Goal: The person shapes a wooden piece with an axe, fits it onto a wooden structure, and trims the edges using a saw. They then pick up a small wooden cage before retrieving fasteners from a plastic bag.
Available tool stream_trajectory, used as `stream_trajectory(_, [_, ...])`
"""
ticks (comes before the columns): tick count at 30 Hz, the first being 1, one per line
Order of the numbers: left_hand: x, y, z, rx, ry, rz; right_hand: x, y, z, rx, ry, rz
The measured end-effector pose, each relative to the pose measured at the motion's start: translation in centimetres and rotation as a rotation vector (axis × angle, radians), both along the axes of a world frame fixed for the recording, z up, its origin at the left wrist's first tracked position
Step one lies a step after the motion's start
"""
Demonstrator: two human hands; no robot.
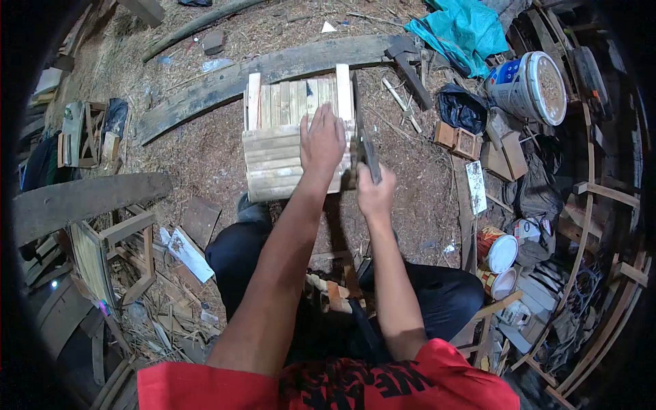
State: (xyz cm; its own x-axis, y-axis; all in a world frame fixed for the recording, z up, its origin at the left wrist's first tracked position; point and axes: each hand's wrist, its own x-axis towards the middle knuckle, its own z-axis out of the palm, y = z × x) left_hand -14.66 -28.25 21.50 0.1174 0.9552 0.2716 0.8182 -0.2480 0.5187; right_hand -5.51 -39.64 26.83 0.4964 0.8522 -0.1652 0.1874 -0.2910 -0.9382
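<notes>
A small slatted wooden seat rests on the ground in front of me, with two pale uprights standing at its far end. My left hand lies flat across the slats, fingers stretched forward. At the seat's right edge, my right hand is wrapped round the handle of a handsaw. The saw's long dark blade points away from me, seen nearly edge-on alongside the slat ends. Its toothed edge is hidden from this angle.
Beyond the seat lies a long curved plank, with an axe-like tool at its right end. A paint bucket and teal tarp sit at upper right. Wooden frames stand left; cans crowd the right.
</notes>
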Motion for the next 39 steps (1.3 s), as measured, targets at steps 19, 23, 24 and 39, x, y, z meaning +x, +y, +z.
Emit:
stream_trajectory(19, [-0.2,0.1,0.0,-0.017,0.020,-0.035,-2.5,-6.5,3.9,-0.076,-0.026,-0.013])
stream_trajectory(23, [-0.1,-0.8,-0.4,0.009,-0.023,-0.015,-0.6,-0.7,1.4,0.002,-0.102,0.016])
stream_trajectory(24, [-0.1,-0.8,-0.8,0.019,-0.019,-0.019,-0.4,-0.1,1.0,0.013,-0.102,0.012])
stream_trajectory(39, [-0.1,-0.5,-0.4,0.006,-0.004,-0.024,-2.3,-8.6,4.4,-0.066,-0.127,0.016])
